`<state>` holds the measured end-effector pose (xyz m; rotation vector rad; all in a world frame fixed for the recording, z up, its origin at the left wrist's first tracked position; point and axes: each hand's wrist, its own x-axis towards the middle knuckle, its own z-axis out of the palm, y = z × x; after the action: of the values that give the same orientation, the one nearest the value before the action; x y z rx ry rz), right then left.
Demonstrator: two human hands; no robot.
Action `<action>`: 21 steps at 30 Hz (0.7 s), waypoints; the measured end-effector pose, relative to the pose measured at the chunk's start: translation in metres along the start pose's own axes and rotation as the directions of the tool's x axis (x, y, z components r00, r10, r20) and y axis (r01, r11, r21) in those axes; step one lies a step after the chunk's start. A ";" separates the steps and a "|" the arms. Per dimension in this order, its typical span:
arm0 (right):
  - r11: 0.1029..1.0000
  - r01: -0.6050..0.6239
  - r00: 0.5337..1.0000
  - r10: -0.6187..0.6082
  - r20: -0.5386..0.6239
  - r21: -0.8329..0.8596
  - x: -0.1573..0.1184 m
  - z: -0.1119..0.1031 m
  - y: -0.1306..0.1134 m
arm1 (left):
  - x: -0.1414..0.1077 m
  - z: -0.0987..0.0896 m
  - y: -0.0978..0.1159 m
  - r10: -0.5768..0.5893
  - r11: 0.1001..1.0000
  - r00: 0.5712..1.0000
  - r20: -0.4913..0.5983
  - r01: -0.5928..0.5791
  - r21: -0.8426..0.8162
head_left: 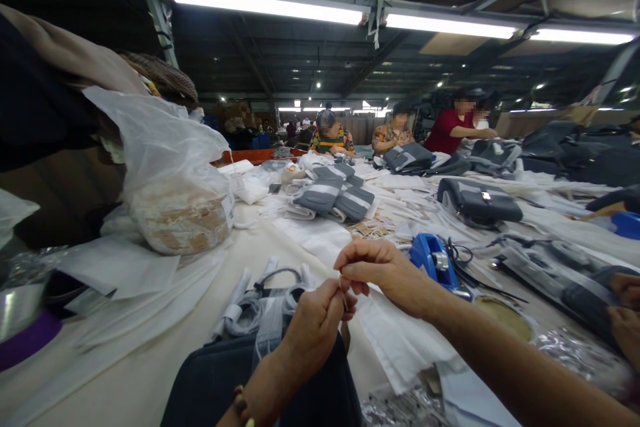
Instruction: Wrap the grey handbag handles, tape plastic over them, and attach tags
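My left hand (317, 320) is closed, its thumb and fingers pressed together above a dark bag (200, 380). Against its fingertips, my right hand (377, 273) makes a pinch from the right. Something thin and pale seems to be between the two hands, too small to name. Below my left forearm the dark bag lies on the table, partly covered by the arm. Behind the bag's upper edge rests a dark handle (280, 272) beside white-wrapped coiled straps (245, 317). A clear plastic strip (270, 323) lies over the bag's top.
A blue tape dispenser (425, 257) and a tape roll (505, 317) sit right of my hands. Grey bags (480, 200) and white wrapping cover the table. A plastic-wrapped bundle (180, 220) stands left. Another person's hands (627, 307) are at the right edge; several co-workers are across the table.
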<state>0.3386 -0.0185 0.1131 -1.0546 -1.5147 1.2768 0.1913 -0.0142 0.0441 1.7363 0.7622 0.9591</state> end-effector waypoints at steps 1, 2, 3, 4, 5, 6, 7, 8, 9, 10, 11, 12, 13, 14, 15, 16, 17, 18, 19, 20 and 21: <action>1.000 0.003 1.000 -0.003 0.001 0.002 0.000 0.000 0.001 | 0.000 0.001 -0.001 0.004 1.000 1.000 -0.003 -0.004 0.009; 1.000 0.004 1.000 -0.005 0.004 0.005 0.000 -0.001 0.001 | 0.001 0.002 -0.002 0.006 1.000 1.000 -0.005 -0.006 0.017; 1.000 0.005 1.000 -0.005 0.009 0.009 0.000 -0.001 0.002 | 0.002 0.002 -0.003 0.004 1.000 1.000 -0.007 -0.004 0.023; 1.000 0.003 1.000 -0.003 0.015 0.014 0.000 -0.002 0.003 | 0.002 0.003 -0.004 0.000 1.000 1.000 -0.012 0.000 0.029; 1.000 -0.001 1.000 0.000 0.020 0.018 0.000 -0.002 0.003 | 0.003 0.004 -0.005 -0.003 0.999 1.000 -0.018 0.003 0.035; 1.000 -0.003 1.000 0.003 0.025 0.022 0.000 -0.003 0.004 | 0.003 0.004 -0.006 -0.005 0.999 1.000 -0.025 0.006 0.039; 1.000 -0.005 1.000 0.004 0.029 0.025 -0.001 -0.003 0.004 | 0.003 0.005 -0.006 -0.006 0.999 0.999 -0.032 0.007 0.043; 1.000 -0.003 0.999 0.002 0.037 0.026 -0.001 -0.003 0.005 | 0.003 0.005 -0.006 -0.010 0.999 0.999 -0.039 0.011 0.046; 1.000 0.001 0.999 -0.002 0.047 0.028 -0.002 -0.003 0.005 | 0.004 0.006 -0.006 -0.016 0.999 0.999 -0.049 0.019 0.049; 0.999 0.004 0.998 -0.006 0.060 0.032 -0.002 -0.003 0.006 | 0.004 0.007 -0.006 -0.027 0.998 0.998 -0.064 0.030 0.049; 0.999 0.006 0.997 -0.008 0.071 0.039 -0.003 -0.003 0.007 | 0.005 0.008 -0.005 -0.041 0.998 0.996 -0.084 0.045 0.048; 0.999 0.005 0.997 -0.009 0.079 0.047 -0.003 -0.003 0.008 | 0.005 0.009 -0.004 -0.055 0.997 0.993 -0.108 0.060 0.046; 0.998 0.003 0.997 -0.008 0.082 0.057 -0.003 -0.003 0.008 | 0.006 0.009 -0.003 -0.066 0.997 0.989 -0.131 0.072 0.042; 0.998 -0.001 0.997 -0.004 0.080 0.061 -0.004 -0.003 0.008 | 0.006 0.010 -0.003 -0.071 0.996 0.986 -0.151 0.078 0.039; 0.998 -0.004 0.997 -0.001 0.073 0.058 -0.004 -0.004 0.008 | 0.007 0.011 -0.002 -0.071 0.996 0.984 -0.163 0.078 0.040; 0.999 -0.004 0.998 0.001 0.068 0.047 -0.004 -0.004 0.008 | 0.008 0.012 -0.001 -0.070 0.996 0.983 -0.168 0.078 0.044; 1.000 0.000 0.998 -0.002 0.065 0.031 -0.005 -0.005 0.007 | 0.009 0.012 0.001 -0.068 0.996 0.983 -0.168 0.077 0.049; 1.000 0.010 0.998 -0.011 0.068 0.011 -0.006 -0.007 0.005 | 0.010 0.013 0.002 -0.068 0.995 0.984 -0.166 0.079 0.057; 1.000 0.026 0.997 -0.025 0.078 -0.014 -0.007 -0.009 0.004 | 0.011 0.013 0.004 -0.075 0.994 0.984 -0.160 0.086 0.063; 0.998 0.051 0.995 -0.047 0.088 -0.046 -0.009 -0.012 0.002 | 0.012 0.013 0.006 -0.086 0.993 0.984 -0.154 0.097 0.065; 0.992 0.088 0.994 -0.081 0.076 -0.087 -0.011 -0.014 0.001 | 0.014 0.014 0.009 -0.097 0.992 0.984 -0.151 0.108 0.063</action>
<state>0.3554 -0.0250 0.1121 -1.0000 -1.6679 1.2088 0.2106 -0.0121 0.0530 1.6821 0.9826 1.0088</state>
